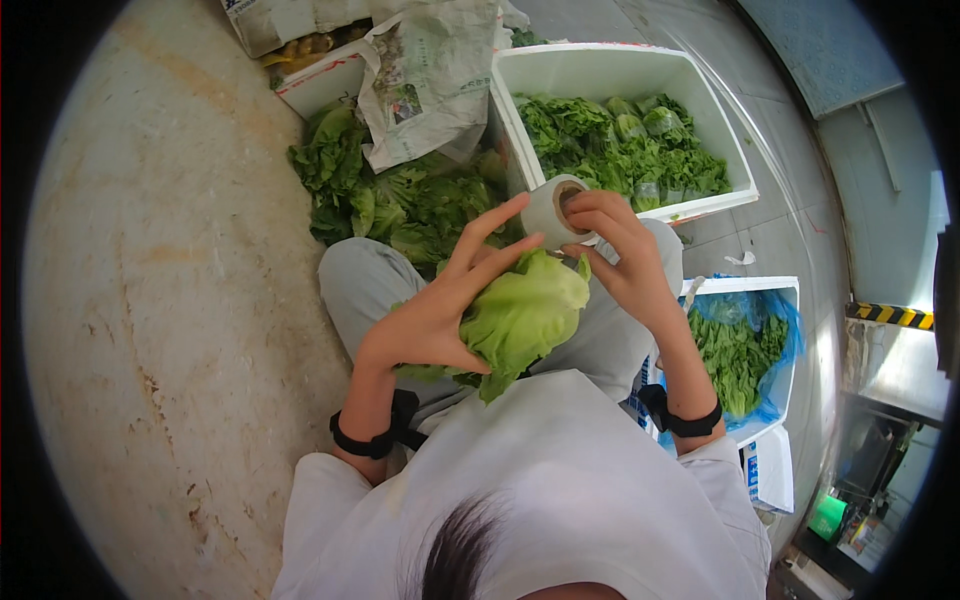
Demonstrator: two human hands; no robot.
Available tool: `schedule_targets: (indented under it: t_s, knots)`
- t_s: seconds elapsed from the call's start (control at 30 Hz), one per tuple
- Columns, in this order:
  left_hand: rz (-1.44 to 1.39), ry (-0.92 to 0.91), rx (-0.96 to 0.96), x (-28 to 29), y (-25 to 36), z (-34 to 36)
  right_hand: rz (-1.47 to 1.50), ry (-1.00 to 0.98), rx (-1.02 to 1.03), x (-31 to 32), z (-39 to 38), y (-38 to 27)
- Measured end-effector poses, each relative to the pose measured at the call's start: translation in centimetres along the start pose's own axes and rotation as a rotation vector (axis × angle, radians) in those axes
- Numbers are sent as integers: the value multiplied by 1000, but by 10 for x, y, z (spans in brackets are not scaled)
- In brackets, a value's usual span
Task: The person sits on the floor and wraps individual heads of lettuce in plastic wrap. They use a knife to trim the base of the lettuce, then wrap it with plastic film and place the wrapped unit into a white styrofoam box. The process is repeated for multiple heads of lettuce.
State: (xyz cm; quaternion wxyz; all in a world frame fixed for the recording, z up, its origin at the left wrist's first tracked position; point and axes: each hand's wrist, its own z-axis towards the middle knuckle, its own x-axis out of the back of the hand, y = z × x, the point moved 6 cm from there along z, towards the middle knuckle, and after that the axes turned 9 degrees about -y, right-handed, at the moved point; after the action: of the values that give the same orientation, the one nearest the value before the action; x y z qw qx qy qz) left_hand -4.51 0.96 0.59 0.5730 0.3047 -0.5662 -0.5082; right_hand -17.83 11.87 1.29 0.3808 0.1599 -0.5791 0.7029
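1. Grip state: the left hand (425, 320) lies open over a head of lettuce (522, 315), fingers spread across its top, pressing rather than clenching. The right hand (620, 255) grasps a roll of clear wrap (553, 210), fingers hooked into its core.
2. Location: the lettuce rests on the person's lap, between both hands; the roll sits just above it, touching or nearly so.
3. Risk: the loose hold may let the lettuce roll off the knees onto the floor (170, 300).
4. Risk: outer leaves may tear if the wrap is pulled tight.
5. Clearance: a white foam box (610, 65) of greens stands close ahead, and a blue-lined box (750, 290) crowds the right elbow. A pile of loose greens (400, 195) lies ahead-left. The left side offers open room.
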Motion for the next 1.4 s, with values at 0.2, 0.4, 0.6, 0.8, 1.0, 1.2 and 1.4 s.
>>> schedule_targets:
  t_s: [0.2, 0.4, 0.6, 0.8, 1.0, 1.2, 1.4]
  knots:
    - [66, 29, 31, -3, -4, 6, -67, -16, 40, 3, 1, -8]
    - [-30, 87, -52, 4, -7, -6, 82, 3, -28, 11, -4, 0]
    - [-393, 165, -102, 9, -7, -14, 522, 50, -200, 15, -12, 13]
    - [-562, 168, -97, 8, 0, -14, 288, 91, -115, 16, -7, 5]
    - [-444, 35, -143, 1, 4, -10, 726, 37, -180, -6, -1, 10]
    - [-409, 76, -133, 0, -3, -11, 761, 189, -55, 7, -4, 3]
    - [-360, -20, -156, -13, -10, -4, 850, 166, -89, 0, 3, 0]
